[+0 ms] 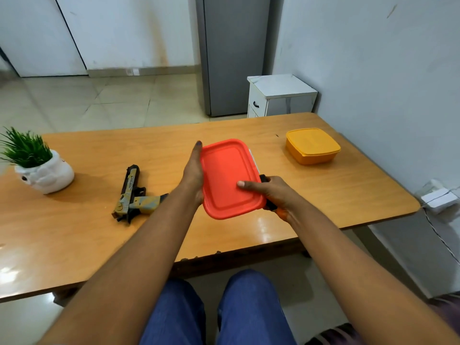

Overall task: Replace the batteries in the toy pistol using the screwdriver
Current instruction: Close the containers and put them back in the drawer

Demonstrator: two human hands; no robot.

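The toy pistol [133, 195], yellow and grey with black parts, lies on the wooden table [99, 240] left of my hands. A red-lidded container [226, 180] sits between my hands, at the table's middle. My left hand [194, 175] presses flat against its left side with straight fingers. My right hand [271, 192] grips its right edge, thumb on top of the lid. A black and orange piece [271, 206] shows under my right palm; it looks like a screwdriver handle, but I cannot tell for sure. The container's contents are hidden.
A closed yellow container [312, 145] stands at the table's back right. A green plant in a white pot [42, 170] is at the far left. A white cabinet [281, 95] and a grey fridge [234, 53] stand behind the table.
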